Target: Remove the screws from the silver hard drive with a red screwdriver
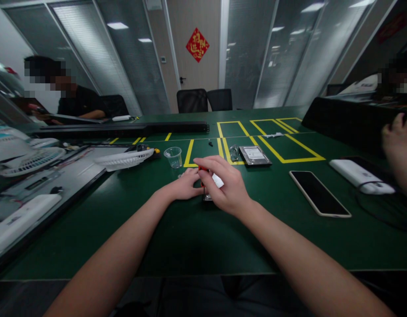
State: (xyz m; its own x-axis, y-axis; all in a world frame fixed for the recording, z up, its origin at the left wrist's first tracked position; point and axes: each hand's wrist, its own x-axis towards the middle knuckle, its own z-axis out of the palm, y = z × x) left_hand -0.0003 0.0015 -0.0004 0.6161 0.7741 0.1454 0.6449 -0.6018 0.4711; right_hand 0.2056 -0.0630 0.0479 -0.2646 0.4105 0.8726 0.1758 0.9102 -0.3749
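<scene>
My right hand [231, 185] is closed around the red-and-black handle of what looks like a screwdriver [201, 169], held upright over a hard drive [217, 180]. The tool's tip is hidden behind my fingers. The drive lies on the green table, its white label partly covered by my right hand. At its left side my left hand [186, 185] grips the edge, thumb toward me and fingers partly out of sight. Just beyond the left hand stands a clear plastic cup [173, 157]. A second hard drive [255, 156] lies farther back on the right.
A phone [319, 193] and a white power bank [361, 176] with a cable lie to the right. Fan parts [124, 159] and a large panel [74, 176] crowd the left. Another person's hand [401, 149] is at the right edge; a person [79, 103] sits far left.
</scene>
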